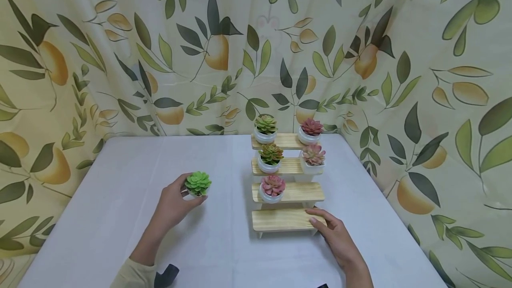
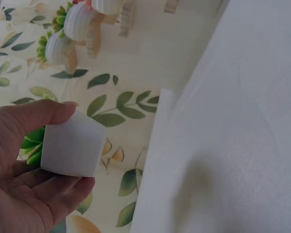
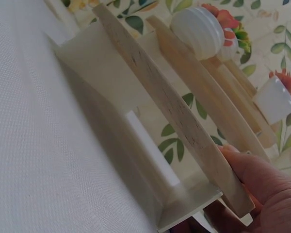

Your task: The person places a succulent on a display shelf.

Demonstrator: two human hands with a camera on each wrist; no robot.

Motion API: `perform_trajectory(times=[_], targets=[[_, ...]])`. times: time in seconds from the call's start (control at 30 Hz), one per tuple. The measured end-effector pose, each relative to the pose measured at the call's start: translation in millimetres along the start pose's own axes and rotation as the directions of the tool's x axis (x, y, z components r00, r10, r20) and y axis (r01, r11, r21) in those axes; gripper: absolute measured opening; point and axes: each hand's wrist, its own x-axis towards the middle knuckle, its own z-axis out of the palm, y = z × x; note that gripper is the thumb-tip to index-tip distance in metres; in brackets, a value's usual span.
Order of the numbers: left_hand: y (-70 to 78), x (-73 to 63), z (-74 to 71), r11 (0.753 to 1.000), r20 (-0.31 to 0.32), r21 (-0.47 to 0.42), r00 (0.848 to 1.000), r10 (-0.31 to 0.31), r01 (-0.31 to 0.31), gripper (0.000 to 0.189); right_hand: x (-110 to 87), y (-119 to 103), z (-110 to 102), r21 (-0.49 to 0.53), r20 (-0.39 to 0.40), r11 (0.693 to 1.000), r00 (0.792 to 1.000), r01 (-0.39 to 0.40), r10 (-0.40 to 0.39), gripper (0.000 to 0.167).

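My left hand [image 1: 174, 202] holds a bright green artificial succulent [image 1: 198, 183] above the table, left of a tiered wooden display stand [image 1: 280, 220]. In the left wrist view, its white angular pot [image 2: 73, 145] sits between thumb and fingers. My right hand [image 1: 338, 238] grips the right end of the stand's lowest step; in the right wrist view the thumb lies against the edge of the wooden board [image 3: 169, 104]. On the higher steps are a green succulent [image 1: 266, 124], a dark red one [image 1: 311, 127], a green-orange one [image 1: 270, 154], a pale pink one [image 1: 314, 154] and a pink one [image 1: 273, 186].
A white cloth [image 1: 224, 252] covers the table. Behind and at the sides hangs a leaf-and-fruit patterned curtain [image 1: 248, 57]. A dark strap piece [image 1: 167, 275] shows by the left sleeve [image 1: 134, 274].
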Motion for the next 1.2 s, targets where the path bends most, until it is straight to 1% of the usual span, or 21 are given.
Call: perform_trajectory(times=[0.13,0.27,0.5,0.7,0.97,1.2], targets=[[1.1,-3.2,5.0,1.0,0.005,-0.011,1.0,0.005,-0.005,0.07,-0.2,-0.4,-0.2,-0.009,-0.001,1.0,1.0,0.003,-0.003,0.046],[3.8,-7.4,10.3,1.0,0.006,-0.011,1.0,0.028,-0.028,0.068,-0.1,0.3,-0.3,-0.016,-0.005,1.0,1.0,0.006,-0.006,0.046],[15.6,-15.7,17.9,0.997,0.017,-0.057,0.998,0.056,-0.055,0.068,-1.7,0.9,-0.7,-0.011,-0.001,1.0,1.0,0.01,-0.01,0.046],[23.0,-22.3,23.4,0.994,0.034,-0.068,0.996,0.083,-0.08,0.064,-2.1,1.0,-2.1,-0.01,-0.004,1.0,1.0,-0.002,0.002,0.047],[32.0,-27.1,28.3,0.993,0.03,-0.062,0.994,0.102,-0.1,0.063,-1.6,1.1,-1.3,-0.001,0.005,1.0,1.0,-0.004,0.004,0.047],[38.7,-32.0,36.3,0.989,0.049,-0.092,0.992,0.119,-0.114,0.062,-0.6,0.3,0.0,0.0,0.0,1.0,1.0,-0.007,0.007,0.048]])
